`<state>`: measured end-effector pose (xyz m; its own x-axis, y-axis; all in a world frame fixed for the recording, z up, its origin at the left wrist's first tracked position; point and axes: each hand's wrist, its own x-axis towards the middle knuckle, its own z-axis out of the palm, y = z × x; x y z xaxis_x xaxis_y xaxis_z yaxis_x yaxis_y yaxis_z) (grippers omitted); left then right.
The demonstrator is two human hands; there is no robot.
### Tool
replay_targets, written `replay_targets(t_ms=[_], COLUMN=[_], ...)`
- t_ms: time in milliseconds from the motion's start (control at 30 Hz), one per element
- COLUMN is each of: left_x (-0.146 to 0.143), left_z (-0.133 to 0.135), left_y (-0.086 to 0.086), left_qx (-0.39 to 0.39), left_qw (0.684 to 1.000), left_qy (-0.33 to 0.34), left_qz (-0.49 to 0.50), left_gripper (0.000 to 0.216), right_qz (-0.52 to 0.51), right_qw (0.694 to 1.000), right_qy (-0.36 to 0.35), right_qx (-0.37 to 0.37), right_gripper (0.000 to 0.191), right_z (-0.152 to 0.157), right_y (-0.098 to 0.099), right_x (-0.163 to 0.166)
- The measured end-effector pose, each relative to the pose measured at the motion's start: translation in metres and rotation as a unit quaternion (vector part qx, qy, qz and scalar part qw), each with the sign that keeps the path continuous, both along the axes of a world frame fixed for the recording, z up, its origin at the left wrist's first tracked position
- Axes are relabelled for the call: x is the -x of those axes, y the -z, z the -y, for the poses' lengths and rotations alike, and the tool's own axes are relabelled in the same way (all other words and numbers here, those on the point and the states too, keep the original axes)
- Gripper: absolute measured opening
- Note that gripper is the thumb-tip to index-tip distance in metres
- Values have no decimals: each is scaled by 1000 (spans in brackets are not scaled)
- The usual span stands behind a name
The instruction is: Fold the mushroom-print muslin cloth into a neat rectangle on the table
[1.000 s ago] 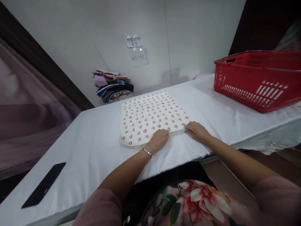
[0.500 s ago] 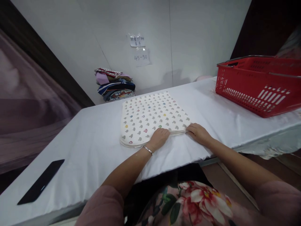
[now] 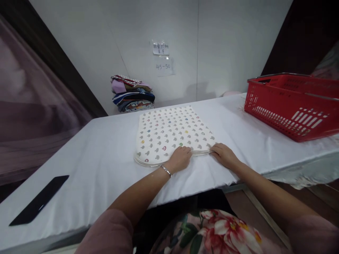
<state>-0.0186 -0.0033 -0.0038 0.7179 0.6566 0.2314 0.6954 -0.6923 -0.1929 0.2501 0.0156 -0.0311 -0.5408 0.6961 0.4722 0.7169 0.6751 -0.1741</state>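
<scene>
Left beyond my fingers sits a stack of folded fabrics (image 3: 134,97); farther ahead, a wall sign (image 3: 164,67) reads "45-50". The folded mushroom-print cloth (image 3: 172,132) lies just before me: my left hand (image 3: 180,158) has fingers together over its near edge, pinching or not I can't tell, while my right hand (image 3: 224,156) pinches its corner.

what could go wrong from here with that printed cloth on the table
The near edge of the printed cloth shows several layers, so they might slip out of line if the left grip and right grip pull unevenly. The bracelet sits close to that edge and could snag it. The white table cover looks creased towards the front, so it may shift if the cloth is dragged.
</scene>
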Motion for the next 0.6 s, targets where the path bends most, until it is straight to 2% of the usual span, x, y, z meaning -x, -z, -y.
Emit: replay_targets(t_ms=[100, 200, 333, 500, 600], left_x=[-2, -4, -11, -13, -11], left_z=[2, -1, -2, 13, 21], left_y=[-6, -6, -6, -13, -10], left_qx=[17, 17, 14, -24, -36], left_qw=[1000, 1000, 999, 1000, 999], left_qy=[-2, -3, -3, 13, 12], left_qz=[4, -13, -36, -6, 10], left_gripper=[14, 22, 24, 24, 23], right_qz=[1, 5, 18, 25, 25], right_qw=[1000, 1000, 1000, 1000, 1000], right_qy=[-2, 2, 6, 5, 2], right_qx=[-3, -2, 0, 5, 6], right_gripper=[21, 21, 22, 23, 22], right_z=[-1, -1, -1, -1, 0], right_y=[2, 1, -1, -3, -4], right_x=[-1, -1, -1, 0, 0])
